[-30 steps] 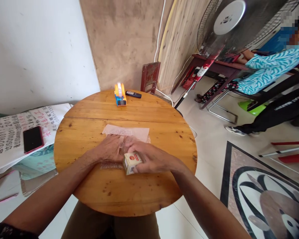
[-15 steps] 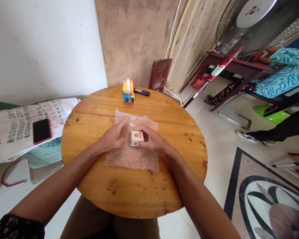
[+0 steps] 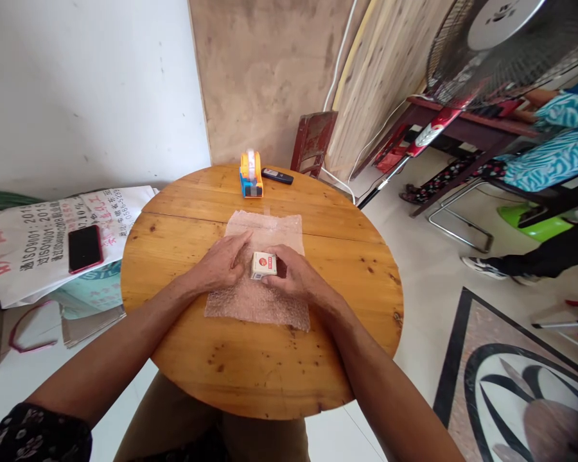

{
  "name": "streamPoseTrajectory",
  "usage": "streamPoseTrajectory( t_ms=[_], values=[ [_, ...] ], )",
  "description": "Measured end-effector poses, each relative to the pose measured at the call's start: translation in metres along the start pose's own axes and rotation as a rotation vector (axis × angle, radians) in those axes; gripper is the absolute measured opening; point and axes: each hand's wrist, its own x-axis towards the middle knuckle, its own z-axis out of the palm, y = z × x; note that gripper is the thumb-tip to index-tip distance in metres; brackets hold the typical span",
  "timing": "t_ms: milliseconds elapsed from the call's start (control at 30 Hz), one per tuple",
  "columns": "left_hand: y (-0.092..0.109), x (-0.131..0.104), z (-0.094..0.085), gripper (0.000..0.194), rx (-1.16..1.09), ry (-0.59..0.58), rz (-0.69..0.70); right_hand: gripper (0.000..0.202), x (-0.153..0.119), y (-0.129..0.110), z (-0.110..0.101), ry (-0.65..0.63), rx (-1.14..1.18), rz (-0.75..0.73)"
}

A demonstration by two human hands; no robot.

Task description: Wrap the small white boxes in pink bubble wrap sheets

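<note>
Box (image 3: 263,264) partly hidden | right hand (image 3: 296,273) pinching it | left hand (image 3: 220,262) spread | fan (image 3: 503,29) cut off

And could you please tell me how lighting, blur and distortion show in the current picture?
Head view: soft light on the table, faint glints on the bubble wrap toward its far edge; head view: the fan has blurred blades; head view: wide-angle stretching near the edges, with the floor pattern softening at lower right.
</note>
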Motion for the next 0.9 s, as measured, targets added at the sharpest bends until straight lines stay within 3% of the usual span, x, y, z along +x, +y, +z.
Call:
streamPoseTrajectory(
  t_ms=[333, 467, 567, 733, 800, 900],
  values=[
    [0.000, 0.000, -0.001, 0.074, 0.060, -0.033, 0.021, 0.042, -0.001, -0.001, -0.002, -0.023, 0.002, 0.012],
    [-0.001, 0.000, 0.000, 0.073, 0.041, -0.012, 0.026, 0.054, -0.004, 0.002, -0.004, -0.040, 0.027, -0.039],
    [-0.002, -0.001, -0.001, 0.069, -0.015, 0.045, 0.025, 0.059, -0.006, 0.005, -0.008, 0.016, 0.052, -0.091],
    [0.003, -0.004, -0.008, 0.056, -0.214, 0.082, 0.058, 0.029, -0.011, -0.007, -0.028, 0.151, 0.107, -0.150],
    [0.006, -0.004, -0.008, 0.051, -0.279, 0.061, 0.084, 0.018, -0.018, -0.021, -0.037, 0.102, 0.130, -0.164],
    [0.010, -0.005, -0.008, 0.050, -0.325, 0.049, 0.093, 0.014, -0.036, -0.046, -0.041, -0.111, 0.034, -0.171]
  ],
)
